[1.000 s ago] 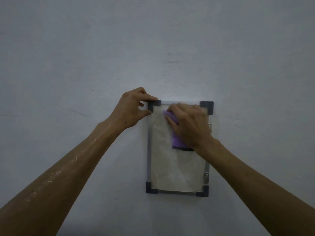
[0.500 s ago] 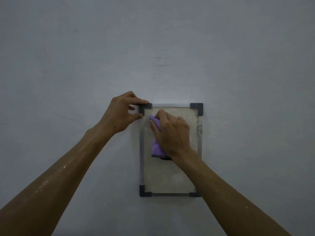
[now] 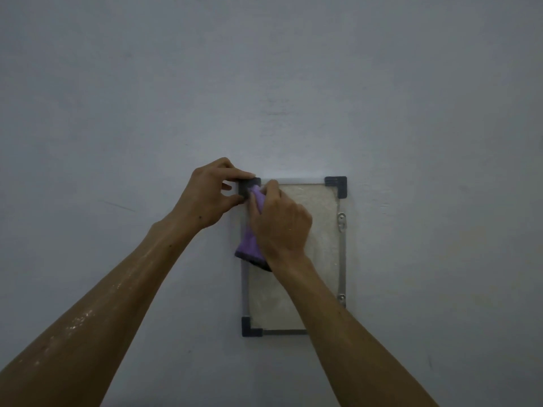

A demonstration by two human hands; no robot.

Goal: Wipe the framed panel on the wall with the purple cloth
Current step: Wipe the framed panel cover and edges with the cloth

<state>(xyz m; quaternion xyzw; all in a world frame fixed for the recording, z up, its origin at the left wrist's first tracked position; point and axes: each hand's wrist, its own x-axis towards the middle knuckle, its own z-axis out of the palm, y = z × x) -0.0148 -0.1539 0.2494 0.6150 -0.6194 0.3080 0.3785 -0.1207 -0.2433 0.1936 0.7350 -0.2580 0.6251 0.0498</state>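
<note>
A framed panel point(image 3: 342, 259) hangs on the wall: a pale mottled sheet in a thin metal frame with dark corner pieces. My left hand point(image 3: 210, 195) pinches its top left corner between thumb and fingers. My right hand point(image 3: 282, 224) presses the purple cloth point(image 3: 249, 245) against the panel's upper left part, fingertips up near that corner. The cloth's dark-edged lower end hangs below my palm over the left frame rail. My right forearm hides the frame's bottom right corner.
The plain grey-white wall point(image 3: 293, 83) fills the whole view. A small metal hanger bracket point(image 3: 341, 222) sits on the frame's right rail, with a screw fitting point(image 3: 341, 298) lower down.
My right hand has slid the cloth leftward across the panel top, from its middle to the top left corner. My left hand has kept its pinch on that corner.
</note>
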